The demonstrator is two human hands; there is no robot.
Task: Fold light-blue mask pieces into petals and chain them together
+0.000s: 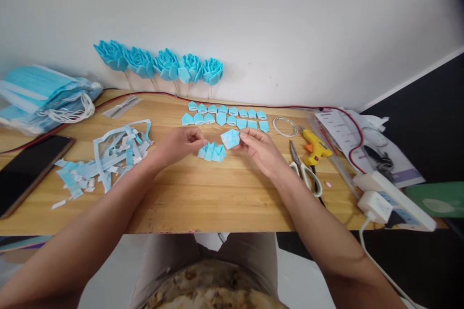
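My right hand (258, 147) pinches a folded light-blue petal (230, 139) between thumb and fingers, just above the table. My left hand (184, 144) is closed, its thumb and fingertips meeting beside a short overlapping row of folded blue petals (211, 152); whether it holds anything is hidden. Behind both hands, two rows of small folded blue petals (221, 119) lie on the wooden table (203, 198). Against the wall lean several finished blue flowers (166, 65) on thin sticks.
On the left are packed blue face masks (39, 91), a phone (32, 169) and cut scraps (108, 157). To the right lie a wire ring (285, 126), scissors (304, 174), a yellow glue gun (316, 147) and a power strip (397, 203). A red-black cable (232, 105) runs along the back.
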